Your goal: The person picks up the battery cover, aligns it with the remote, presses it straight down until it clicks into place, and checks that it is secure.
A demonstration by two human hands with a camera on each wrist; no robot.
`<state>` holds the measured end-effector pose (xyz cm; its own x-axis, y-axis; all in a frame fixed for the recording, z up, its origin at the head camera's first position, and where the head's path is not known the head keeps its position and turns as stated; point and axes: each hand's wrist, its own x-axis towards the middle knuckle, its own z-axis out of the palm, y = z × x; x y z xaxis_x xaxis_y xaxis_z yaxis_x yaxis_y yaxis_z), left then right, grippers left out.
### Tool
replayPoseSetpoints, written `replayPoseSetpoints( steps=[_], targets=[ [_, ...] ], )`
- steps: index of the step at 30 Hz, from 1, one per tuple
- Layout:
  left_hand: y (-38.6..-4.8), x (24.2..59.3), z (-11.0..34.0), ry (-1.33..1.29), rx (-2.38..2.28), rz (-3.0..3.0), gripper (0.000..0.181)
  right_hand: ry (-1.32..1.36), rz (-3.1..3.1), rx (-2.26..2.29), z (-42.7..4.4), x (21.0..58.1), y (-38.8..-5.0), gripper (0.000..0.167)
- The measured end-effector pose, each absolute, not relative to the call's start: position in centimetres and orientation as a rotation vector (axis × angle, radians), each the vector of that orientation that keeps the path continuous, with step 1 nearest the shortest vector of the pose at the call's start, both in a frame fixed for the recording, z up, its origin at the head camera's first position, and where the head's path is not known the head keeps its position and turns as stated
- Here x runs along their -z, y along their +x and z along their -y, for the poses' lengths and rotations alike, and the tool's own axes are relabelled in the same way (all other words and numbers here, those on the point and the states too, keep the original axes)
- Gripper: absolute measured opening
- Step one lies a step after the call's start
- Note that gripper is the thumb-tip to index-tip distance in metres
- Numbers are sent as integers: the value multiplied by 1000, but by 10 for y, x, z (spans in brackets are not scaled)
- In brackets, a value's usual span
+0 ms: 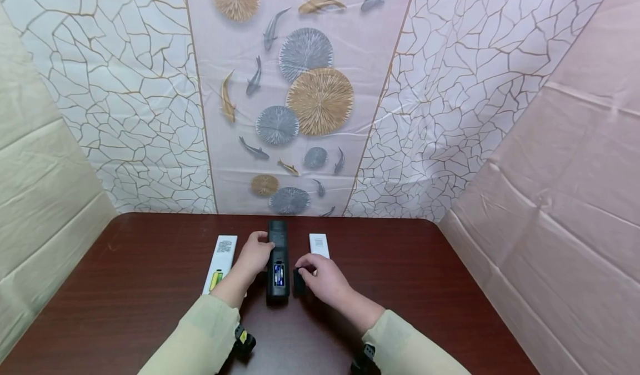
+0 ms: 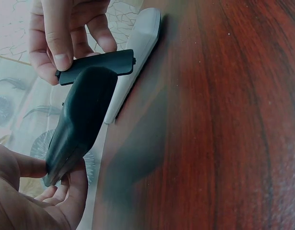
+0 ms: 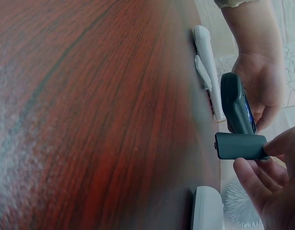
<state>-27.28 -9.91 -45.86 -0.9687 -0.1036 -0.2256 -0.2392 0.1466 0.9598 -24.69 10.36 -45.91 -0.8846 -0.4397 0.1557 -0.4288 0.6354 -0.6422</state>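
Your left hand [image 1: 255, 253] grips the black remote [image 1: 278, 253] near the middle of the table [image 1: 150, 286]'s far edge; your right hand [image 1: 325, 279] pinches the battery cover [image 3: 241, 146]. Expect light, stiff, possibly slippery plastic — hold the remote's sides and the cover's edges.

Head view: lighting bright, even and diffuse across the patterned backdrop [image 1: 305, 97]; soft shadows fall beneath the hands [image 1: 327, 281], and a faint sheen shows on the glossy surface [image 1: 425, 275] near the lower middle. Side walls flare outward, consistent with wide-angle distortion. Fine print on the white remote [image 1: 220, 259] is unreadable. Left wrist view: dimmer, with a hazy band along the surface's edge and a blurred dark patch, shadow or reflection undetermined, beside the black remote [image 2: 83, 117]. Right wrist view: pale, speckled glare at far left.
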Motion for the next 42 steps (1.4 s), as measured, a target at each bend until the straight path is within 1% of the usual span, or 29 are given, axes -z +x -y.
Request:
replayPoseSetpoints(
  steps=[6,15,25,33,42],
  targets=[
    [-273,460,100,-342,-1955,-2295,47,-670,-2735,1231,-104,457,-245,13],
    [-275,462,100,-343,-1953,-2319,47,-679,-2707,1352,-102,449,-243,11],
    [-273,461,95,-341,-1946,-2339,46,-591,-2570,1535,-94,444,-240,11],
    [-272,461,92,-332,-1948,-2341,45,-540,-2536,1558,-86,446,-241,12],
    [-265,454,88,-288,-1933,-2354,45,-571,-2496,1605,-81,449,-240,12]
  ],
)
